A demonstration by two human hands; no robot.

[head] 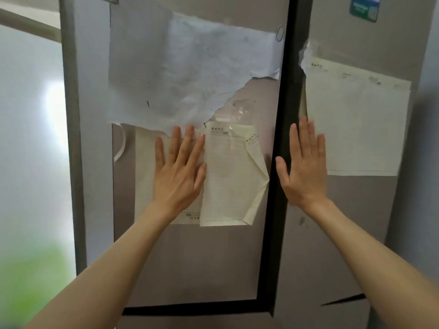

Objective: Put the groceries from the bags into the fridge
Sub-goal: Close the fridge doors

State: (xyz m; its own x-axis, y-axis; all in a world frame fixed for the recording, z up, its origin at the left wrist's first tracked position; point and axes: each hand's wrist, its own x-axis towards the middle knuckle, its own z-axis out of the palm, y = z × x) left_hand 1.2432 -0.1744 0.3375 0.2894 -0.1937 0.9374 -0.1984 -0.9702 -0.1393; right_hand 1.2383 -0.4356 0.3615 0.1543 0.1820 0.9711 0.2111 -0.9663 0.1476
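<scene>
The fridge fills the view, with two grey upper doors side by side. My left hand (179, 167) lies flat with straight fingers on the left door (185, 257), over yellowish papers (232, 176) stuck to it. My right hand (305, 165) presses flat on the right door (332, 233), next to the dark gap (282, 138) between the doors. Both doors look closed. No bags or groceries are in view.
A torn white sheet (185, 67) hangs on the left door, held by a clip (280, 33). Another pale paper (356, 124) covers the right door, with a blue-green sticker (363, 8) above. A bright frosted window (31, 138) is at the left.
</scene>
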